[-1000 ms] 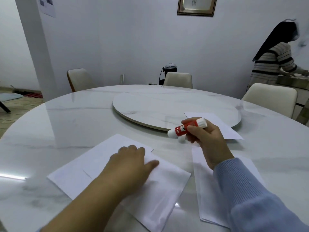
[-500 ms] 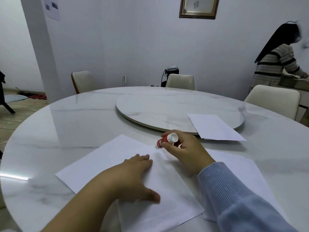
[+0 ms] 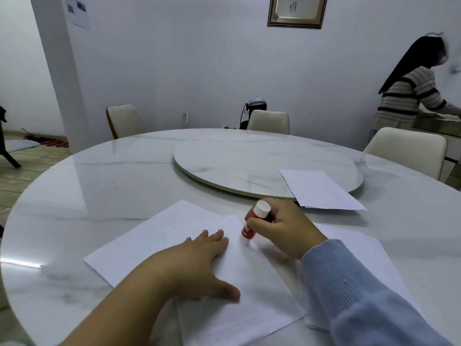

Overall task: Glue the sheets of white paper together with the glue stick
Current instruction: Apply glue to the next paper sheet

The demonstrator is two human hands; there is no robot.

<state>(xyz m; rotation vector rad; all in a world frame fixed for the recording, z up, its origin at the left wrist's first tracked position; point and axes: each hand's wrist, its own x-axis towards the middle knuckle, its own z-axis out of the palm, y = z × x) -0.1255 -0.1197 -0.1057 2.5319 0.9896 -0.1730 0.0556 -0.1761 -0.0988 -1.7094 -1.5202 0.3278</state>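
Glue stick (image 3: 254, 221) tip blurred; contact with top sheet (image 3: 249, 290) unclear. Label text unreadable. Right stack (image 3: 369, 255) partly under blue sleeve (image 3: 354, 290). Framed picture (image 3: 296, 11) cut by top edge. Bystander (image 3: 411, 91) blurred.

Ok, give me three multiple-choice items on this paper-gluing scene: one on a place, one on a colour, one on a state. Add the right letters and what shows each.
1. Where does the separate sheet at the far right lie?
A. Partly on the turntable's edge
B. On a chair
C. Under the left hand

2. What colour is the glue stick's body?
A. Blue
B. Red
C. Green

3. How is the left hand placed?
A. Curled round the glue stick
B. Lifted off the table
C. Flat on the paper, fingers spread

Answers:
1 A: the far sheet overlaps the rim of the turntable.
2 B: the glue stick is red with a white end, gripped by the right hand, its tip down on the paper.
3 C: the left hand rests with straight fingers on the top sheet.
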